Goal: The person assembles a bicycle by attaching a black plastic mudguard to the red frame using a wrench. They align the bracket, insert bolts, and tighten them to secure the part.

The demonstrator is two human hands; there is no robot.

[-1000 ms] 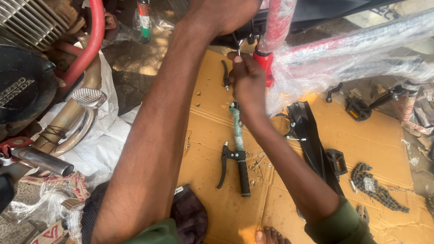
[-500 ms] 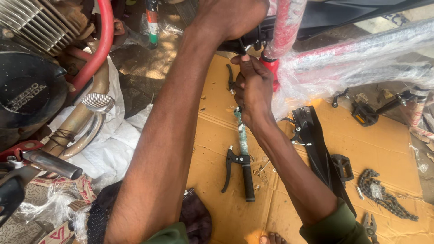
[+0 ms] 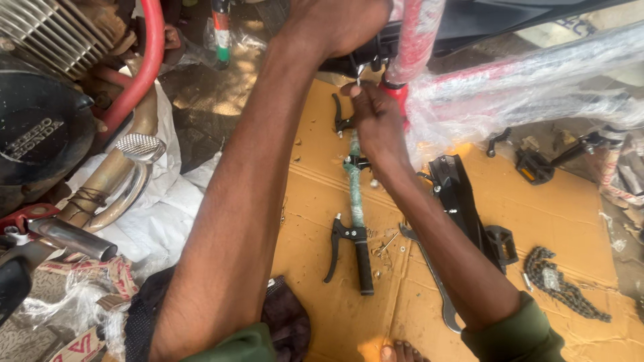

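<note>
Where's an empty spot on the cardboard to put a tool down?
Bare cardboard lies between the pedal and the chain, and left of the handlebar. It is crowded around the wrench and black bracket.

Left hand [image 3: 339, 23] gripping black fitting at base of red plastic-wrapped bicycle frame tube [image 3: 419, 37]. Right hand [image 3: 377, 121] just below, fingertips [image 3: 354, 87] pinching small thin metal part, too small to identify. Below fingers on cardboard [image 3: 537, 221]: green-wrapped handlebar [image 3: 355, 201] with black brake levers, spanner [image 3: 433, 275], chain [image 3: 560, 281] off right.
</note>
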